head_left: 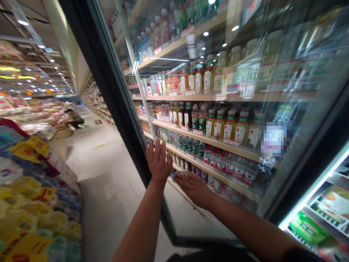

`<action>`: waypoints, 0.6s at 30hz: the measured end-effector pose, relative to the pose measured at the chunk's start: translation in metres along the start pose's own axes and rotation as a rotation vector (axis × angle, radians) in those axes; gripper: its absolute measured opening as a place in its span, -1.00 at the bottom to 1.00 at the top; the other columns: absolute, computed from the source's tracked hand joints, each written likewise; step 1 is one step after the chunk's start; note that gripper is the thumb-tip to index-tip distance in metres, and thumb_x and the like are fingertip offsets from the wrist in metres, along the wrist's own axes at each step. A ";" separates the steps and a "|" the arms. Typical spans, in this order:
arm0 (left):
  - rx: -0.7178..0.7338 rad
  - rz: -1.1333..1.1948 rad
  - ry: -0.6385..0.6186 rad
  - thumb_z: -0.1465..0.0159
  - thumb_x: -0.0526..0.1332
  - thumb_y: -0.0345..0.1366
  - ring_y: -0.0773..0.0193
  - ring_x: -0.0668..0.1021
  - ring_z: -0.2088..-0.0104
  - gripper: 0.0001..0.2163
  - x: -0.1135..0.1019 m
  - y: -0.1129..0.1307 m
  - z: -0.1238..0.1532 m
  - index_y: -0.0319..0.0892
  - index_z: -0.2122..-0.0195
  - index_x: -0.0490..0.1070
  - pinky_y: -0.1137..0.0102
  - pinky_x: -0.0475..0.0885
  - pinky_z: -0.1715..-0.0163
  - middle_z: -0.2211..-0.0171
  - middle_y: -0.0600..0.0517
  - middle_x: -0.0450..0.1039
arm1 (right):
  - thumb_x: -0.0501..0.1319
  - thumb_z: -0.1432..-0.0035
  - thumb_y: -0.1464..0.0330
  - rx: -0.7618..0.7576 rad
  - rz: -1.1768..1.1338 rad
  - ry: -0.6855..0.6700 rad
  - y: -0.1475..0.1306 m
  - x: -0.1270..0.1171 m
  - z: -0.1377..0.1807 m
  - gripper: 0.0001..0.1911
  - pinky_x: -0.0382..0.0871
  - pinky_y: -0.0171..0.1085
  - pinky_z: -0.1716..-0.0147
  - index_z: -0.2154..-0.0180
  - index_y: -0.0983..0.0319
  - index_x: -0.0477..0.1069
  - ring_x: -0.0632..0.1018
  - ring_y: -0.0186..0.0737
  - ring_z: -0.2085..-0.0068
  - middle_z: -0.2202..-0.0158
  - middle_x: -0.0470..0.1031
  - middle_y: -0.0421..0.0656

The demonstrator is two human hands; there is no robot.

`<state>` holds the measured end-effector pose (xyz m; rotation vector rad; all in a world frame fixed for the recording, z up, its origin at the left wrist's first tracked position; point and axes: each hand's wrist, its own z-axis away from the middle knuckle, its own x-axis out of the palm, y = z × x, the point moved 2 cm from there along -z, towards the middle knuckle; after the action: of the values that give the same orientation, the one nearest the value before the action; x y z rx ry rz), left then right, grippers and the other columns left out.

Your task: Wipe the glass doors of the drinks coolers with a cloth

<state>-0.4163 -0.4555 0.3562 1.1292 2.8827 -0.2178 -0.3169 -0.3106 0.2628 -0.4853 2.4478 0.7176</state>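
Observation:
My left hand [158, 160] lies flat with fingers stretched out against the glass door [191, 218] of a drinks cooler, near the door's dark frame [120, 105]. My right hand [193, 187] rests lower on the same glass, fingers extended and palm down. Neither hand holds anything. Behind the glass, wooden shelves [207, 140] carry rows of bottled drinks [218, 125] with green, white and red caps.
To the left runs a tiled shop aisle [109, 182]. A display of packaged goods with yellow tags [29, 189] stands at the near left. A person [72, 118] crouches far down the aisle. A lit chiller [327, 211] adjoins on the right.

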 end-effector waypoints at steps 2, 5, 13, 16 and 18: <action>-0.024 -0.006 -0.016 -0.38 0.04 -0.28 0.04 0.06 -0.43 -0.51 0.002 -0.002 0.002 -0.22 -0.33 0.21 0.04 0.04 -0.39 -0.33 -0.22 0.23 | 0.09 -0.37 0.44 0.020 0.015 -0.001 0.001 -0.001 -0.002 -0.58 0.18 -0.17 -0.35 -0.21 0.28 0.37 0.30 -0.26 -0.35 -0.31 0.34 -0.12; -0.034 -0.007 -0.022 -0.38 0.04 -0.28 0.03 0.06 -0.43 -0.52 0.002 -0.003 0.003 -0.23 -0.32 0.23 0.03 0.04 -0.39 -0.32 -0.22 0.24 | 0.07 -0.37 0.45 0.024 0.041 0.007 0.004 -0.006 -0.002 -0.59 0.19 -0.20 -0.34 -0.21 0.25 0.38 0.32 -0.30 -0.34 -0.30 0.36 -0.14; 0.002 0.009 0.009 -0.36 0.07 -0.32 0.02 0.06 -0.44 -0.47 -0.001 -0.001 0.001 -0.23 -0.36 0.15 0.04 0.03 -0.39 -0.34 -0.23 0.19 | -0.01 -0.32 0.56 0.204 0.131 0.108 0.043 -0.054 -0.002 -0.45 -0.20 -0.13 -0.44 -0.29 0.23 0.27 0.23 -0.29 -0.39 -0.27 0.39 -0.12; -0.014 0.013 -0.018 -0.37 0.06 -0.29 0.02 0.04 -0.44 -0.49 0.000 -0.001 0.002 -0.23 -0.35 0.18 0.02 0.01 -0.40 -0.34 -0.23 0.20 | 0.00 -0.28 0.59 0.244 0.167 0.127 0.050 -0.061 0.010 -0.39 -0.21 -0.13 -0.44 -0.32 0.19 0.24 0.29 -0.30 -0.36 -0.24 0.43 -0.12; -0.012 -0.006 -0.028 -0.37 0.05 -0.29 0.01 0.04 -0.44 -0.47 -0.001 -0.001 0.003 -0.22 -0.37 0.15 0.01 0.03 -0.39 -0.34 -0.23 0.19 | -0.02 -0.27 0.61 0.212 0.161 0.123 0.049 -0.060 0.022 -0.37 -0.20 -0.15 -0.44 -0.32 0.18 0.23 0.32 -0.33 -0.33 -0.20 0.47 -0.13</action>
<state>-0.4168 -0.4572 0.3539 1.1062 2.8600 -0.2137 -0.2838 -0.2478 0.3015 -0.2596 2.6636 0.4949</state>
